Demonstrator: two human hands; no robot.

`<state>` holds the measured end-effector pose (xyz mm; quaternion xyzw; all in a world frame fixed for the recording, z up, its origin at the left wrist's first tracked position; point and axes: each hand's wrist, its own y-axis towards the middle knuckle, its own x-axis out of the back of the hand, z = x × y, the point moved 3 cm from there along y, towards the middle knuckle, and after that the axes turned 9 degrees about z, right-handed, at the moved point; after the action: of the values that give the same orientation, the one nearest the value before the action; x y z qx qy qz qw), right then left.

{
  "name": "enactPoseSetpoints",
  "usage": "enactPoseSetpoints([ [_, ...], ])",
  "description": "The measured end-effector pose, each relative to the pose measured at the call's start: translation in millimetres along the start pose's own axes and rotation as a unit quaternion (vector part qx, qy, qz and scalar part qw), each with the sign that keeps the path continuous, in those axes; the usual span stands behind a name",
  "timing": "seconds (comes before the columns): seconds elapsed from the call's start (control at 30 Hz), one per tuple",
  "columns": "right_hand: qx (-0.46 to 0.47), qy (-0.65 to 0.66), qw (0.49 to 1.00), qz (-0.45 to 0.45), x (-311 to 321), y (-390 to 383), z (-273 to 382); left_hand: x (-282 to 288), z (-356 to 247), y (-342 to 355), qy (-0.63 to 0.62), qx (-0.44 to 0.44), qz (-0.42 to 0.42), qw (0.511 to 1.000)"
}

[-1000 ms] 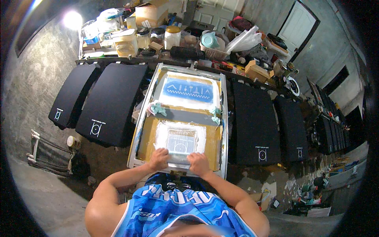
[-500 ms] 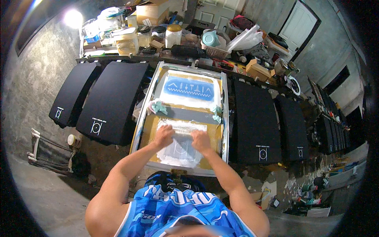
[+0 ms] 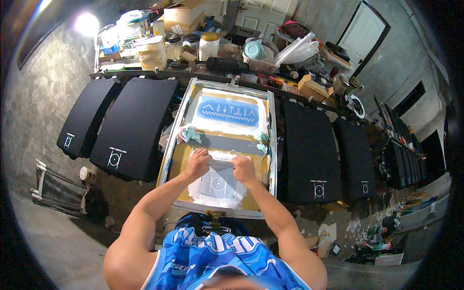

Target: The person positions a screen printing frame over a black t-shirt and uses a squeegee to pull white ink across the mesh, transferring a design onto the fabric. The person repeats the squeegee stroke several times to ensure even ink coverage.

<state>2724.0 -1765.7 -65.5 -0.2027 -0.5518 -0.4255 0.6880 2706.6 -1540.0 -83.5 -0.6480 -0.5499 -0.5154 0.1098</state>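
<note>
A screen-printing frame (image 3: 274,145) with a light metal rim lies in front of me. On its near half, white ink surrounds a pale printing area with a circular emblem (image 3: 218,183). My left hand (image 3: 198,164) and my right hand (image 3: 243,169) are closed around the two ends of a pale squeegee (image 3: 221,162), which spans the mesh above the emblem; the fingers partly hide it. Beyond it, a grey tape band (image 3: 222,141) crosses the screen. Crumpled pink and mint rags (image 3: 188,134) sit at its left end, and a mint rag (image 3: 261,140) at its right.
Black fabric-covered boards with small white prints stand on both sides: one board (image 3: 133,125) at left, another (image 3: 309,150) at right. The far half of the screen bears a blue stencil (image 3: 227,112). Behind is a cluttered shelf with jars (image 3: 209,47) and a cardboard box (image 3: 184,17).
Both hands have moved the squeegee slightly away from me over the screen. The circular emblem shows more clearly below it. The whole view has shifted a little.
</note>
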Motion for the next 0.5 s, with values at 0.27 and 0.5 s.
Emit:
enactPoseSetpoints([
  [0.27, 0.057, 0.015, 0.998, 0.036, -14.6, -94.0, 56.9, 6.1, -54.3, -102.8, -0.007, 0.011, 0.09, 0.996],
  [0.5, 0.032, 0.003, 0.982, 0.187, 9.5, -98.4, 80.0, 31.2, -72.9, -108.9, -0.044, 0.003, 0.072, 0.996],
])
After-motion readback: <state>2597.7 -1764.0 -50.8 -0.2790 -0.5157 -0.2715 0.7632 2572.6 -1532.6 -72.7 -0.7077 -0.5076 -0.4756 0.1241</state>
